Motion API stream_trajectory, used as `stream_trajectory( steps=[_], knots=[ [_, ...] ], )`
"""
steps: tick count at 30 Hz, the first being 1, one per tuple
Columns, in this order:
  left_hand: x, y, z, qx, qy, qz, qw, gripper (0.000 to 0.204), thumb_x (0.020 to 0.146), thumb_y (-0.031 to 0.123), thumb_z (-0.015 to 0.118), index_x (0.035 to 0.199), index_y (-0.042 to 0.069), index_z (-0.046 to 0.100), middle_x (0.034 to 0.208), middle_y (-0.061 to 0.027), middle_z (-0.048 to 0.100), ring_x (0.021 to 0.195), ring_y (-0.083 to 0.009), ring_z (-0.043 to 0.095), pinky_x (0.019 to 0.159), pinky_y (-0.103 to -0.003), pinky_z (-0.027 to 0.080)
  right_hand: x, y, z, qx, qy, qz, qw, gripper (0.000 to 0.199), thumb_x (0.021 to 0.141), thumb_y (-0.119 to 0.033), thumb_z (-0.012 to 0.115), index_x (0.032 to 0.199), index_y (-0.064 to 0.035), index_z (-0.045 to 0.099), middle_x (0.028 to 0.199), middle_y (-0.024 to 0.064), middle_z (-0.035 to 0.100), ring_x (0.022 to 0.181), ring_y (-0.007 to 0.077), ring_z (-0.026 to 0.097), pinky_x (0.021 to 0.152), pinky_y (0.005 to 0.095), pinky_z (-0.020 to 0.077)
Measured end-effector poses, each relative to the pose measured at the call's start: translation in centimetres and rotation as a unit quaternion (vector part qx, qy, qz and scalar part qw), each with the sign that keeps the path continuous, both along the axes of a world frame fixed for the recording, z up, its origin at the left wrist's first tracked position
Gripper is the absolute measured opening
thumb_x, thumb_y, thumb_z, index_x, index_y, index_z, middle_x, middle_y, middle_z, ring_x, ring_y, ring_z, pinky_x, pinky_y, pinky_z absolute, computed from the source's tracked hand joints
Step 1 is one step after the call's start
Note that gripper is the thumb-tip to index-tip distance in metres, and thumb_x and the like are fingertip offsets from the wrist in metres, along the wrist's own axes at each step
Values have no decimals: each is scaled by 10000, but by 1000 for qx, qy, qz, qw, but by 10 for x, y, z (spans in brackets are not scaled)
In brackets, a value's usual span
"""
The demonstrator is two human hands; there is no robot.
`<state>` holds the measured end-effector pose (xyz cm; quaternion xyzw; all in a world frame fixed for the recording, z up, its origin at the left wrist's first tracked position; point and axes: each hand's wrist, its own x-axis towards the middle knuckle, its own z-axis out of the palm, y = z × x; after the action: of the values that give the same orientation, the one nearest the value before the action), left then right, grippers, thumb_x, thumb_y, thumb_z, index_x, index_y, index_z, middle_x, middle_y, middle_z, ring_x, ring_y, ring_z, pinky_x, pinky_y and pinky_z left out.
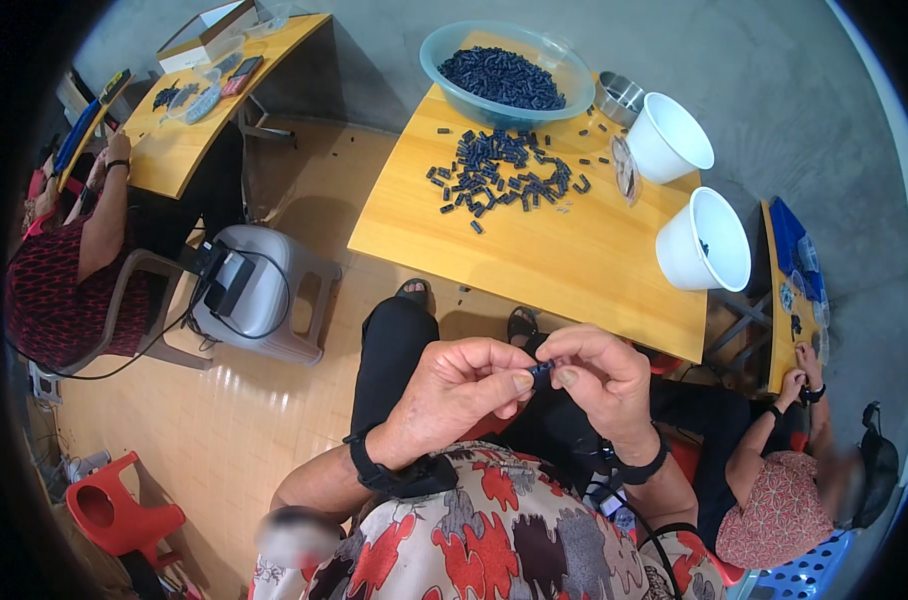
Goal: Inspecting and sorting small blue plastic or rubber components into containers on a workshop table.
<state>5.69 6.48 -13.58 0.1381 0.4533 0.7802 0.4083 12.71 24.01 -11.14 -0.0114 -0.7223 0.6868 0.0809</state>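
Note:
My left hand (464,388) and my right hand (604,385) meet over my lap, in front of the table's near edge. Between their fingertips they pinch one small black plastic part (541,370), mostly covered by the fingers. Thumb and forefinger of each hand are closed on it. Beyond my hands, a loose pile of similar small black parts (499,165) lies spread over the yellow wooden table (534,270). Behind the pile, a translucent bluish basin (439,75) holds a large heap of such parts (504,78).
Two white buckets (664,140) (677,245) stand along the table's right side, near a metal bowl (619,97) and a clear lid (625,170). A grey stool (264,295) stands left, a red stool (124,505) lower left. Co-workers sit at tables on both sides.

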Motion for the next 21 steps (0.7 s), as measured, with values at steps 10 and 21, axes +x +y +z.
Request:
stream_trajectory(
  steps=[10, 21],
  knots=[
    [2, -3, -2, -8, 17, 6, 1000, 139, 865, 48, 594, 985, -17, 624, 780, -41, 637, 641, -62, 568, 598, -195, 485, -1, 1, -11, 86, 61, -2, 994, 125, 795, 32, 629, 919, 19, 618, 891, 79, 616, 763, 107, 581, 673, 217, 481],
    [0, -5, -6, 12, -38, -20, 999, 170, 894, 74, 560, 1017, -31, 610, 806, -85, 652, 651, -100, 604, 597, -221, 508, -1, 0, -9, 80, 27, -21, 996, 123, 780, 46, 617, 898, 12, 624, 875, 74, 620, 758, 105, 579, 664, 217, 469]
  ],
)
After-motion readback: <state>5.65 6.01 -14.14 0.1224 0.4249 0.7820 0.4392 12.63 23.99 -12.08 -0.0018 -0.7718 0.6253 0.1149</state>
